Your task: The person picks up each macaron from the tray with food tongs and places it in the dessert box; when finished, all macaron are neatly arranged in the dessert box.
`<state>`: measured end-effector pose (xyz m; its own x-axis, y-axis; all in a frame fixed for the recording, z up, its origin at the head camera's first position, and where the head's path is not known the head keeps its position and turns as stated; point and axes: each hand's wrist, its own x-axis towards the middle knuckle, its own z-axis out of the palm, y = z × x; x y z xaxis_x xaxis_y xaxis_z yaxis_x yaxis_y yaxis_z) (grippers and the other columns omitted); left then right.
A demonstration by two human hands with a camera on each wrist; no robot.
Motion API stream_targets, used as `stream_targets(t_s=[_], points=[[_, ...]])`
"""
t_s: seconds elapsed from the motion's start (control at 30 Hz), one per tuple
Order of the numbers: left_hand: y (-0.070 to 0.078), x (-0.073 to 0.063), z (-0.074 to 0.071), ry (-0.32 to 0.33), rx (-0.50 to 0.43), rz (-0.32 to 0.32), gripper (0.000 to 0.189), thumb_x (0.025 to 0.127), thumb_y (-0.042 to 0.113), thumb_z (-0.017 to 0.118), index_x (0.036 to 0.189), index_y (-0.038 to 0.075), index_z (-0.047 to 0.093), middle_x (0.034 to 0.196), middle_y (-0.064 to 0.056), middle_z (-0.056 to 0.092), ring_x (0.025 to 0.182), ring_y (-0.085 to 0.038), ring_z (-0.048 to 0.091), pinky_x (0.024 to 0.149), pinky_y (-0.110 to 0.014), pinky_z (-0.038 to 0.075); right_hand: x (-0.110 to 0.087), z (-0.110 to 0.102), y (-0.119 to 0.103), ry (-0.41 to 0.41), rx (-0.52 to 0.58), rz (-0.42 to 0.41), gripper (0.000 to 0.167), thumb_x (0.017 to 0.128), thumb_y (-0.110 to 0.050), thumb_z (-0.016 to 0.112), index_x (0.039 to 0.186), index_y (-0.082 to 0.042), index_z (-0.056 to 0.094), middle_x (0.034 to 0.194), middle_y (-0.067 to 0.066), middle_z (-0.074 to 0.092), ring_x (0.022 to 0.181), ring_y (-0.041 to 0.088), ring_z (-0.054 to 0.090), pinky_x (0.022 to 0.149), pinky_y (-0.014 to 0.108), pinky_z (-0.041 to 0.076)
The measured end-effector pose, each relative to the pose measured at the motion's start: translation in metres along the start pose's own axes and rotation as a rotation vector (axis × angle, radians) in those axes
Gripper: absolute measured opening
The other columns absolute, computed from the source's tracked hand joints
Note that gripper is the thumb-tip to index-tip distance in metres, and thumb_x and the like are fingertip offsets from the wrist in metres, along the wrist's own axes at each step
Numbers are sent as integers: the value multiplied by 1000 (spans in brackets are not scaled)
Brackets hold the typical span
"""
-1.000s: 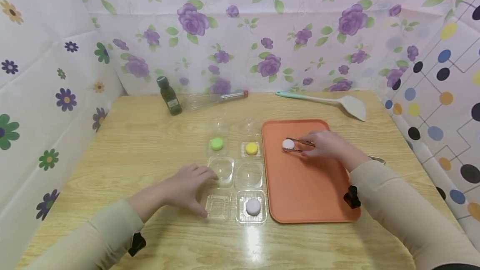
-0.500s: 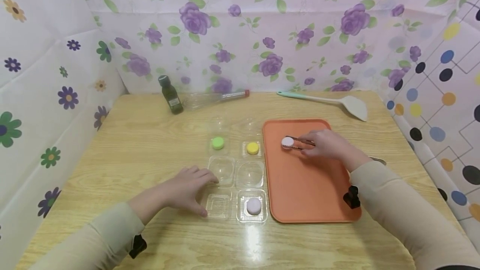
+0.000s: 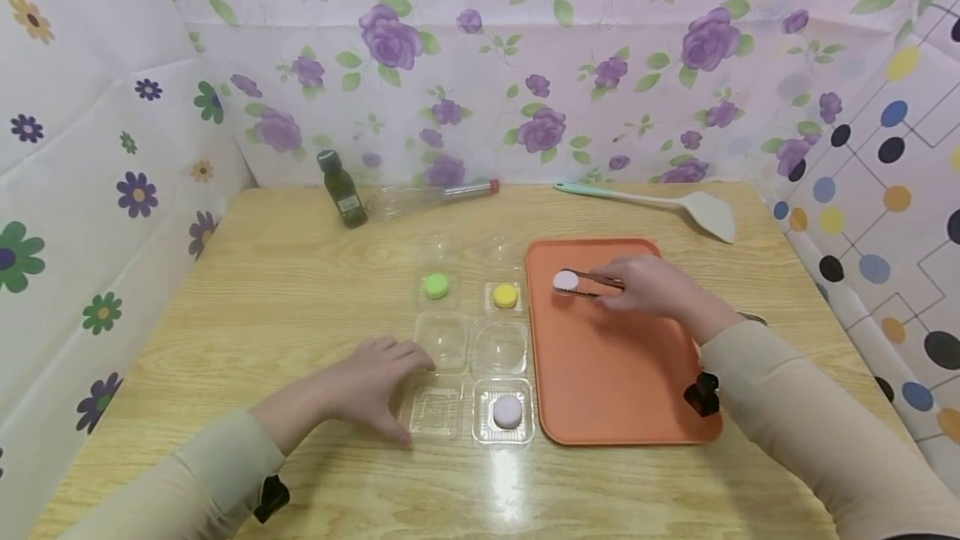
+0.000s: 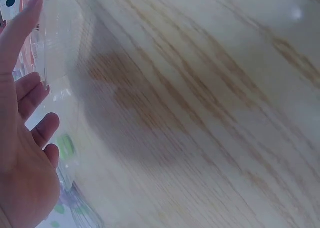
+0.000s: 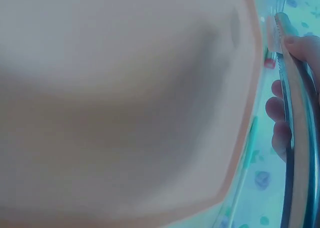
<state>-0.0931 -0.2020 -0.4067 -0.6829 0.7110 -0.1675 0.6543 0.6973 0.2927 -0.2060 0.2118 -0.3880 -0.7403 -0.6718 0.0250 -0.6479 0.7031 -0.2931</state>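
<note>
My right hand (image 3: 648,286) holds metal tongs (image 3: 597,278), and a pale pink, macaron-like round (image 3: 566,282) sits between their tips over the orange tray (image 3: 615,390). The right wrist view shows thumb and fingers round the tongs (image 5: 300,118). My left hand (image 3: 375,386), thumb and fingers spread apart, is at the left side of a transparent plastic box (image 3: 435,408); whether it touches the box I cannot tell. To the right, another box (image 3: 480,432) contains a pale lilac round (image 3: 507,412). Farther back, a green round (image 3: 436,286) and a yellow round (image 3: 506,296) sit in similar boxes.
Raised transparent lids (image 3: 501,348) stand behind the near boxes. A dark bottle (image 3: 342,192), a whisk (image 3: 427,198) and a white-bladed spatula (image 3: 708,213) lie along the back of the wooden table (image 3: 285,290). Part of a metal object (image 3: 752,317) shows beside the right sleeve.
My right hand has shifted a little left and away from me, carrying the pale pink round in the tongs. The left hand has barely moved.
</note>
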Motion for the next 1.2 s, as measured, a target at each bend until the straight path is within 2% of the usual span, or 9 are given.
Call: stream_targets(t_s=[0.2, 0.43, 0.6, 0.83, 0.97, 1.13, 1.2], points=[[1, 0, 1, -18, 24, 0, 87, 57, 57, 79, 127, 15, 51, 127, 1, 50, 105, -17, 44, 93, -41, 37, 6, 1, -11, 21, -29, -71, 39, 82, -24, 71, 118, -10, 66, 105, 8, 67, 90, 25, 64, 72, 41, 52], [3, -1, 2, -7, 5, 14, 85, 58, 56, 79, 126, 12, 53, 123, 2, 52, 103, -16, 44, 92, -41, 37, 12, 6, -32, 85, -30, -183, 38, 79, -26, 74, 113, -10, 69, 103, 6, 67, 89, 22, 64, 72, 40, 52], [3, -3, 2, 11, 14, 33, 82, 59, 54, 79, 126, 12, 55, 124, 1, 52, 104, -17, 44, 90, -40, 38, 15, 9, -49, 77, -29, -243, 39, 79, -29, 73, 114, -14, 68, 104, 2, 67, 90, 18, 63, 73, 38, 53], [5, -5, 3, 8, -24, 10, 83, 60, 53, 80, 128, 13, 55, 119, 2, 50, 104, -16, 42, 92, -39, 37, 21, 18, -69, 62, -31, -374, 39, 79, -27, 72, 116, -14, 68, 100, 0, 67, 81, 12, 61, 68, 31, 52], [6, -5, 3, 14, -39, 9, 83, 60, 51, 81, 129, 11, 55, 115, 4, 49, 100, -14, 41, 89, -38, 38, 23, 22, -77, 33, -25, -405, 40, 80, -27, 70, 118, -14, 67, 99, -1, 67, 72, 8, 58, 64, 28, 50], [7, -5, 2, 14, -43, 0, 91, 60, 50, 81, 134, 9, 49, 121, 0, 51, 110, -19, 44, 98, -43, 35, 25, 24, -90, 22, -14, -463, 39, 79, -27, 71, 114, -10, 68, 106, 1, 68, 87, 13, 63, 74, 30, 53], [6, -5, 2, 20, -48, -4, 91, 59, 49, 82, 134, 9, 48, 124, -1, 51, 113, -21, 45, 100, -45, 34, 25, 25, -95, 19, 3, -488, 38, 79, -26, 72, 113, -9, 68, 104, 1, 68, 87, 12, 63, 74, 28, 53]])
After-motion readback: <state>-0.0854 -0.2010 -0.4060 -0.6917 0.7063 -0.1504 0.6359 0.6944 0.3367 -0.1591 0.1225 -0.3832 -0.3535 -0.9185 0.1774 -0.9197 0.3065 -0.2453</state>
